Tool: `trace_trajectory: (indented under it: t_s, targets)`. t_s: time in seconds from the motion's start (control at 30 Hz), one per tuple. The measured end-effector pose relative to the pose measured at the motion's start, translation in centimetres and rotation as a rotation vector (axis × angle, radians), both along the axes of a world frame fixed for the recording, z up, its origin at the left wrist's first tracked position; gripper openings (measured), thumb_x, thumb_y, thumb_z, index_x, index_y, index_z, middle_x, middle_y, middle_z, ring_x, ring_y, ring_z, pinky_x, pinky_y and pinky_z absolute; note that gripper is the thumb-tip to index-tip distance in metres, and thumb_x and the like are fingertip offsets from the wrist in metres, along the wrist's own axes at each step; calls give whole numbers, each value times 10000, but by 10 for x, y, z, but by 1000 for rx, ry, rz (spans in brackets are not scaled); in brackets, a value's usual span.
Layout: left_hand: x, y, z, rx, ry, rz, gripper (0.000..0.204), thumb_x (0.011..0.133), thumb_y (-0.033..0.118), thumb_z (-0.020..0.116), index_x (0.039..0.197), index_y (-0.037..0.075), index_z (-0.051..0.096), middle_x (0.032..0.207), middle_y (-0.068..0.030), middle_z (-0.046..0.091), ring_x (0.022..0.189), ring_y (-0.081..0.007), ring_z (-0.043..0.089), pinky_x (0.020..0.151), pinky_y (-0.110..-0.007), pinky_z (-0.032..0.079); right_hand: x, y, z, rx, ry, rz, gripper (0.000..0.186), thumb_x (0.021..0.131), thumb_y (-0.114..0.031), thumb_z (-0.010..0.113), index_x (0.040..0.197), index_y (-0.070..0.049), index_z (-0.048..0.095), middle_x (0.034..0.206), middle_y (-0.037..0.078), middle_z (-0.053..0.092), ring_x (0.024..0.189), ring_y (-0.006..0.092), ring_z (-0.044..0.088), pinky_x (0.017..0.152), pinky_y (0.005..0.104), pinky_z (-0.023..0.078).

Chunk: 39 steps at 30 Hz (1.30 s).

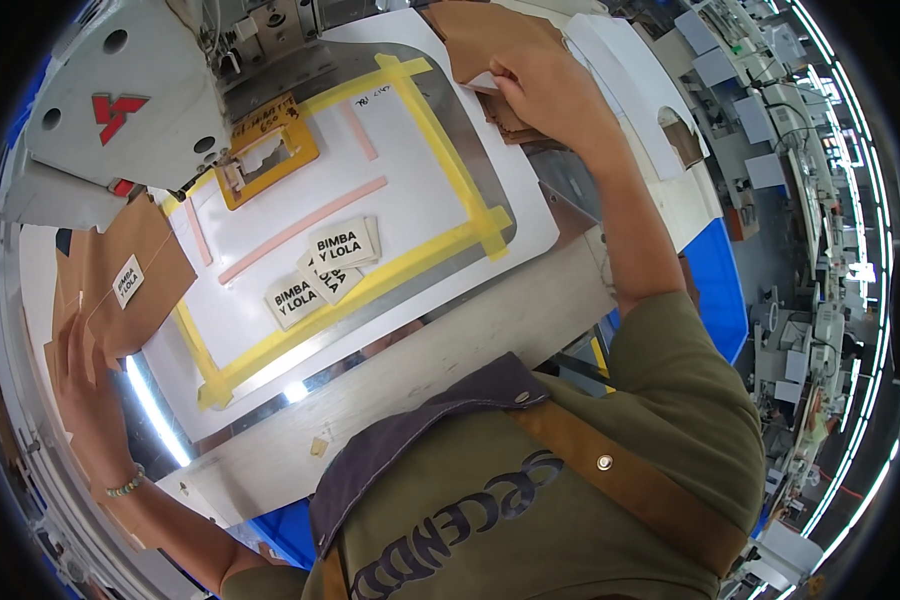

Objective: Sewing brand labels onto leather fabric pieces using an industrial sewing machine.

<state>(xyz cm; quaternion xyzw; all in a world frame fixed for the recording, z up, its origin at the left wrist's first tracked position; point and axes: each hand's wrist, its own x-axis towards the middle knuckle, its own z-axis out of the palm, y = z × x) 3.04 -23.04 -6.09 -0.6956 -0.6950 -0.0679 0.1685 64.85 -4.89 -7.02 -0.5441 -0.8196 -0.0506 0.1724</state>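
Observation:
At the upper right, my right hand [545, 95] pinches the near edge of the top brown sheet-like piece [480, 35] on a stack, and a pale underside shows at the fingertips. My left hand [82, 365] lies at the far left with fingers stretched over another brown piece [155, 245], which bears one small white label [127, 281]. Several loose white labels [339, 246] with black lettering overlap on a white work plate [370, 290] between my hands. Above the plate's far left part sits a yellow clamp frame [270, 165] with a rectangular opening.
A white sewing machine head [120, 95] overhangs the upper left. Yellow tape [450, 175] borders the plate, with pink strips [305, 228] inside. White cut sheets [630, 90] lie beyond my right arm. A blue bin [718, 285] stands at the right.

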Motion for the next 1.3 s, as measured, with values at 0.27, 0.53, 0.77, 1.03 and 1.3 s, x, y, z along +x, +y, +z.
trace_trajectory:
  t_s: [0.27, 0.53, 0.77, 1.03, 1.3]
  targets:
    - [311, 31, 42, -362, -1074, -1317, 350, 898, 21, 785, 1247, 24, 752, 1329, -162, 731, 1161, -371, 708, 979, -463, 568, 10, -8, -28, 67, 10, 51, 165, 943, -138, 710, 1088, -100, 779, 1038, 81, 764, 995, 311, 721, 832, 427, 569]
    - [538, -12, 35, -721, -1377, -1808, 399, 1122, 388, 580, 1137, 25, 745, 1146, -166, 745, 1109, -366, 652, 1002, -497, 501, -17, -8, -48, 223, -53, -39, 428, 872, -243, 846, 1262, -83, 775, 1210, 78, 743, 1112, 302, 713, 928, 439, 579]
    - [556, -21, 40, -1282, -1271, -1840, 624, 1125, 519, 479, 921, -16, 730, 969, -186, 729, 981, -348, 672, 970, -466, 491, -18, -4, -57, 341, 57, -87, 382, 911, -191, 802, 1273, -73, 774, 1174, 82, 722, 1059, 323, 715, 893, 440, 579]
    - [544, -34, 58, -1225, -1536, -2032, 349, 1063, 287, 539, 949, 2, 707, 957, -138, 707, 964, -305, 640, 980, -464, 484, -10, -3, -56, 273, 341, -23, 243, 926, -59, 726, 1164, -83, 767, 1188, 101, 733, 1041, 342, 720, 876, 442, 571]
    - [526, -52, 68, -670, -1891, -1911, 165, 1059, 153, 626, 940, 52, 679, 943, -85, 655, 1009, -307, 611, 948, -444, 471, -7, -1, -56, 265, 484, -45, 234, 902, -52, 743, 1119, -96, 667, 1044, 103, 731, 975, 354, 701, 825, 474, 555]
